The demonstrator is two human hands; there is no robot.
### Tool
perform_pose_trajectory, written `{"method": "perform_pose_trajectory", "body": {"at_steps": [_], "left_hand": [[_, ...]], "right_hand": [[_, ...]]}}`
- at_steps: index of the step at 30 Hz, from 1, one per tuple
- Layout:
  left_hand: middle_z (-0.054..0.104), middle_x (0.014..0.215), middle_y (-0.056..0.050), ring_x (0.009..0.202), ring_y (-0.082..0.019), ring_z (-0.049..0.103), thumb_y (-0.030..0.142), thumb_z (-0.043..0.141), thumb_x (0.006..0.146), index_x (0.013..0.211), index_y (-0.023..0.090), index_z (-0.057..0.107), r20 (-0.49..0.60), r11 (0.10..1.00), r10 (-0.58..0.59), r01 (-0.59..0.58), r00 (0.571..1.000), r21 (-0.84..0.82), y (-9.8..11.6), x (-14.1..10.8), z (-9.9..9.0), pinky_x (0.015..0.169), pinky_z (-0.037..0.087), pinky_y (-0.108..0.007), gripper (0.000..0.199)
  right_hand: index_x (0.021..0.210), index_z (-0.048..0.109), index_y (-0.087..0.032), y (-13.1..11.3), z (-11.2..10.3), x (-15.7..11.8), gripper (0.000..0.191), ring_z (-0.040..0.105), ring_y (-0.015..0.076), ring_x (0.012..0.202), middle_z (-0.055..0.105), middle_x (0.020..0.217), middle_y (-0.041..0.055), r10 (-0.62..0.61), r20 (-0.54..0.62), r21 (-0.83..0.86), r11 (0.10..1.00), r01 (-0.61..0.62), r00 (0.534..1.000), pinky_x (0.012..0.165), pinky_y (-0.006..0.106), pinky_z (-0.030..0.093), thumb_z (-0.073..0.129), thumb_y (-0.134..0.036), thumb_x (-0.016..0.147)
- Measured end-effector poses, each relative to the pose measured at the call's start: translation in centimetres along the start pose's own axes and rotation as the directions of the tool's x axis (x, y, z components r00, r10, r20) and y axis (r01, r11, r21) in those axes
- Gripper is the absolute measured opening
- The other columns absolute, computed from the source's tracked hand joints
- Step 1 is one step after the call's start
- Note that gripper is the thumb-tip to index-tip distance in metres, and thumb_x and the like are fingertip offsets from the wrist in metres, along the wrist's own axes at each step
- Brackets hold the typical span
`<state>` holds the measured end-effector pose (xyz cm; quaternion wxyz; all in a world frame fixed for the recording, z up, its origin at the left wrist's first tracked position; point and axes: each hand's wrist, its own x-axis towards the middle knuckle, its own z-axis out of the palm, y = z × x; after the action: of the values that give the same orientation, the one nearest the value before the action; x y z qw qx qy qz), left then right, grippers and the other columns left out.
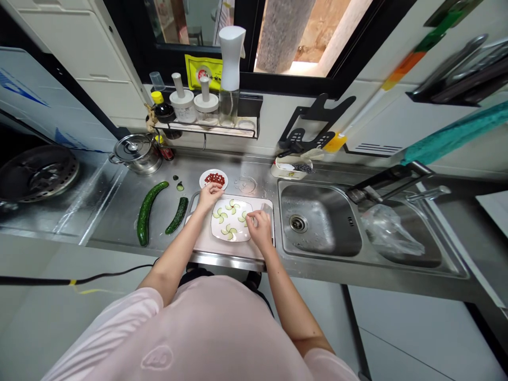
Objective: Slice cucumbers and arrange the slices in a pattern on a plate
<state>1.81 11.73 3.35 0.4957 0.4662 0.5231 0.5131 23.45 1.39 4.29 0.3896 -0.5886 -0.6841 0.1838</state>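
Stainless counter (115,222), shiny with wet patches, runs across in front of the person, pink shirt (190,333) at bottom of view. Nearest is a pale pink cutting board (230,251), flat and rectangular with rounded corners, along the counter's front edge. White square plate (240,238), rounded corners, sits on it, edges roughly square to the board. Thin cucumber slices (220,214) lie on the plate in small pinwheels. Right hand (260,230) is at the plate's right side, fingers bunched and half closed; cannot tell if they hold anything. Left hand (209,197) is half curled at the far edge of the board, just before a small round plate (205,180) of chopped red bits (215,179); cannot tell if it holds any. Left of the board lie a whole cucumber (146,211), dark, bumpy, curved, long axis running front to back, and a shorter cucumber piece (177,215), slanted. Farther off: lidded steel pot (137,154), steel sink (317,219), plastic bag (391,230) in its right basin, bottle shelf (206,127), window (286,37).
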Motion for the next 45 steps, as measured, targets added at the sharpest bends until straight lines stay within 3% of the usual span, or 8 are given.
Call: {"method": "perform_pose_trajectory", "body": {"at_steps": [9, 21, 33, 39, 45], "left_hand": [[0.067, 0.075, -0.004, 0.066, -0.013, 0.060, 0.035, 0.070, 0.069, 0.094, 0.016, 0.064, 0.164, 0.983, 0.076, -0.102, 0.984, 0.153, 4.2, -5.0, 2.9, 0.057, 0.041, -0.022, 0.032], [0.068, 0.074, -0.002, 0.063, -0.012, 0.057, 0.034, 0.069, 0.071, 0.096, 0.018, 0.065, 0.261, 0.972, 0.077, -0.131, 0.962, 0.195, 4.7, -6.6, 4.2, 0.062, 0.042, -0.023, 0.030], [0.068, 0.080, -0.002, 0.065, -0.011, 0.057, 0.029, 0.068, 0.071, 0.101, 0.020, 0.064, 0.289, 0.958, 0.086, -0.159, 0.953, 0.239, 3.1, -6.8, 4.4, 0.067, 0.044, -0.024, 0.032], [0.067, 0.080, -0.001, 0.067, -0.012, 0.056, 0.022, 0.062, 0.074, 0.096, 0.022, 0.066, 0.274, 0.834, 0.133, -0.257, 0.953, 0.488, 0.4, -6.9, 3.5, 0.071, 0.045, -0.026, 0.022], [0.067, 0.087, -0.004, 0.083, -0.017, 0.058, 0.017, 0.056, 0.077, 0.098, 0.022, 0.067, 0.357, 0.679, 0.124, -0.342, 0.926, 0.649, -1.7, -7.4, 3.4, 0.082, 0.043, -0.030, 0.024]], "right_hand": [[0.086, 0.064, -0.022, -2.2, -1.5, 4.1, 0.015, 0.050, 0.0216, 0.093, 0.059, 0.092, 0.0048, -0.070, 0.058, 0.040, 0.997, 0.067, 0.996, 0.087, 0.036, 0.037, 0.052, -0.031, 0.086], [0.084, 0.063, -0.023, -2.4, -1.7, 4.3, 0.014, 0.049, 0.0217, 0.095, 0.057, 0.093, 0.0045, -0.125, 0.134, 0.043, 0.992, 0.120, 0.983, 0.087, 0.036, 0.036, 0.053, -0.031, 0.086], [0.083, 0.062, -0.023, -1.2, -1.6, 3.7, 0.014, 0.049, 0.0211, 0.095, 0.058, 0.094, 0.0045, -0.133, 0.136, 0.038, 0.991, 0.129, 0.982, 0.088, 0.035, 0.036, 0.049, -0.028, 0.087], [0.082, 0.062, -0.023, 0.9, -1.1, 2.8, 0.014, 0.047, 0.0225, 0.096, 0.057, 0.095, 0.0058, -0.071, 0.121, -0.008, 0.997, 0.073, 0.990, 0.088, 0.037, 0.036, 0.050, -0.028, 0.086], [0.079, 0.064, -0.022, 3.4, 0.3, 1.7, 0.013, 0.043, 0.0245, 0.104, 0.055, 0.098, 0.0069, 0.007, 0.102, -0.082, 0.997, 0.002, 0.995, 0.096, 0.042, 0.032, 0.054, -0.028, 0.083]]}}
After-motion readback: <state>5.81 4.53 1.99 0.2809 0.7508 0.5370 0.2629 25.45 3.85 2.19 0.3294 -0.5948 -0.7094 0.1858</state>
